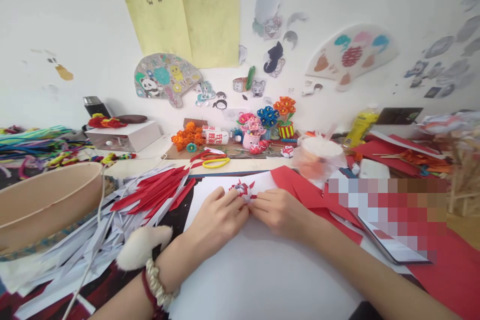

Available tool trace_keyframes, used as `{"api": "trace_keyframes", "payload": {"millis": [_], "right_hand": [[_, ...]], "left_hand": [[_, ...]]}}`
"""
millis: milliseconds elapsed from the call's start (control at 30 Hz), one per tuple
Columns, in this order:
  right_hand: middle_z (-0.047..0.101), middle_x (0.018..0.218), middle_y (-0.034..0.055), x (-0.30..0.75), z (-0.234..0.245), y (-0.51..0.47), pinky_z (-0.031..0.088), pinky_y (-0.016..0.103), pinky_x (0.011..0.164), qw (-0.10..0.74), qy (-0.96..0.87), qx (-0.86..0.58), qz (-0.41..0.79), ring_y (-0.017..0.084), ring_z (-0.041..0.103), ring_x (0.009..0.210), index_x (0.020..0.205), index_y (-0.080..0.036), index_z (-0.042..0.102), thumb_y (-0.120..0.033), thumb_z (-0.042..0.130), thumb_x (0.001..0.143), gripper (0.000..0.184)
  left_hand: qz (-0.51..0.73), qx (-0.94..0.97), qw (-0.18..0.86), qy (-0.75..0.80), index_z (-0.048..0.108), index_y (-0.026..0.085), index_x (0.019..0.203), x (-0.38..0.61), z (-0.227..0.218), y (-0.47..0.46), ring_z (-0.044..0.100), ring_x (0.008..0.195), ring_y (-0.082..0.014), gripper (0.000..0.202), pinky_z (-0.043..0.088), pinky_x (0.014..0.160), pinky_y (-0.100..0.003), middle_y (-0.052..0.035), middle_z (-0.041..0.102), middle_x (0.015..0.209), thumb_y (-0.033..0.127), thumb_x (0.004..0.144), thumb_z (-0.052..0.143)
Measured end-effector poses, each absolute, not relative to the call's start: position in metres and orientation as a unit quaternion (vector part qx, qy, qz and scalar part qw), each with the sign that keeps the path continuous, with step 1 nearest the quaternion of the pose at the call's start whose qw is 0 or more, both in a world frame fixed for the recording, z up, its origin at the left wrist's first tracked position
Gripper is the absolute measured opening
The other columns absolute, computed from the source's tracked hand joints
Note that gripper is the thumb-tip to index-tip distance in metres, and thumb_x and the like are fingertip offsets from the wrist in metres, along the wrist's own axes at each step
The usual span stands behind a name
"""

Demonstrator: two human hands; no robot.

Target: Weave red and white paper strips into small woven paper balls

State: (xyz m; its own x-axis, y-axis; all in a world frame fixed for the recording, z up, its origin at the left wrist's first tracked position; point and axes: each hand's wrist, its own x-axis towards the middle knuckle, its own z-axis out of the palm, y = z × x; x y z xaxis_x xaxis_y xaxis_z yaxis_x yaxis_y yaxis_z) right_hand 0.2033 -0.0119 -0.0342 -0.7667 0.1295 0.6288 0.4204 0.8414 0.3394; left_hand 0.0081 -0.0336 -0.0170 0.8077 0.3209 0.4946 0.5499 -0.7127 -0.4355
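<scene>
Between my two hands is a small red and white folded paper piece (243, 190) with pointed tips sticking out, held over a sheet of white paper (262, 260). The fingers of my left hand (221, 212) are closed on its left side. My right hand (279, 212) pinches its right side, near a red tip. Both hands' fingertips are partly hidden. Red paper strips (153, 192) and white paper strips (80, 245) lie in a heap to the left of my left hand. Red paper sheets (300, 185) lie beyond my right hand.
A beige basin (48, 200) stands at the left, with a white cable (100, 210) running past it. Yellow-handled scissors (215, 162) lie behind the work. A tablet (397, 255) rests at the right. Flower pots (251, 139) and a yellow bottle (362, 127) stand at the back.
</scene>
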Motion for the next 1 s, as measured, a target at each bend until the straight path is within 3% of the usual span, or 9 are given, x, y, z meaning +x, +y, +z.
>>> {"api": "trace_keyframes", "payload": {"millis": [200,333,500,767,1000], "right_hand": [[0.050,0.057,0.0015,0.205,-0.035,-0.011,0.025,0.027,0.051,0.312,-0.920,-0.169,-0.167,0.013,0.042,0.054,0.062,-0.015,0.054,-0.005,0.037,0.091,0.035],[0.052,0.058,0.0024,0.207,-0.035,-0.010,0.025,0.028,0.051,0.305,-0.925,-0.170,-0.154,0.014,0.043,0.055,0.066,-0.014,0.058,-0.005,0.038,0.090,0.033],[0.061,0.064,0.0035,0.207,-0.038,-0.010,0.027,0.029,0.053,0.364,-0.887,-0.245,-0.148,0.014,0.049,0.059,0.075,-0.014,0.063,-0.014,0.047,0.093,0.024],[0.051,0.056,0.0021,0.205,-0.041,-0.008,0.026,0.028,0.052,0.335,-0.892,-0.213,-0.215,0.014,0.042,0.053,0.060,-0.015,0.056,-0.009,0.036,0.097,0.042],[0.051,0.056,0.0029,0.203,-0.036,-0.008,0.025,0.030,0.052,0.315,-0.896,-0.183,-0.252,0.014,0.039,0.054,0.059,-0.015,0.057,-0.006,0.035,0.096,0.044]], "left_hand": [[-0.197,-0.908,0.289,-0.232,0.049,0.014,0.065,0.009,-0.025,-0.029,0.042,0.065,-0.0147,0.035,0.022,0.058,-0.032,-0.0013,0.050,0.064,0.006,0.096,0.036],[-0.173,-0.909,0.337,-0.171,0.054,0.013,0.070,0.010,-0.022,-0.031,0.044,0.066,-0.0159,0.030,0.025,0.059,-0.033,-0.0022,0.052,0.065,0.006,0.095,0.038],[-0.182,-0.895,0.351,-0.208,0.058,0.012,0.074,0.009,-0.011,-0.035,0.045,0.066,-0.0169,0.031,0.026,0.057,-0.034,-0.0042,0.056,0.067,0.004,0.095,0.036],[-0.183,-0.899,0.342,-0.204,0.056,0.013,0.071,0.009,-0.014,-0.032,0.044,0.066,-0.0163,0.031,0.023,0.058,-0.033,-0.0032,0.054,0.066,0.005,0.095,0.038],[-0.174,-0.909,0.311,-0.215,0.054,0.015,0.067,0.006,-0.011,-0.029,0.045,0.071,-0.0173,0.029,0.024,0.063,-0.034,-0.0026,0.056,0.068,0.008,0.094,0.043]]}}
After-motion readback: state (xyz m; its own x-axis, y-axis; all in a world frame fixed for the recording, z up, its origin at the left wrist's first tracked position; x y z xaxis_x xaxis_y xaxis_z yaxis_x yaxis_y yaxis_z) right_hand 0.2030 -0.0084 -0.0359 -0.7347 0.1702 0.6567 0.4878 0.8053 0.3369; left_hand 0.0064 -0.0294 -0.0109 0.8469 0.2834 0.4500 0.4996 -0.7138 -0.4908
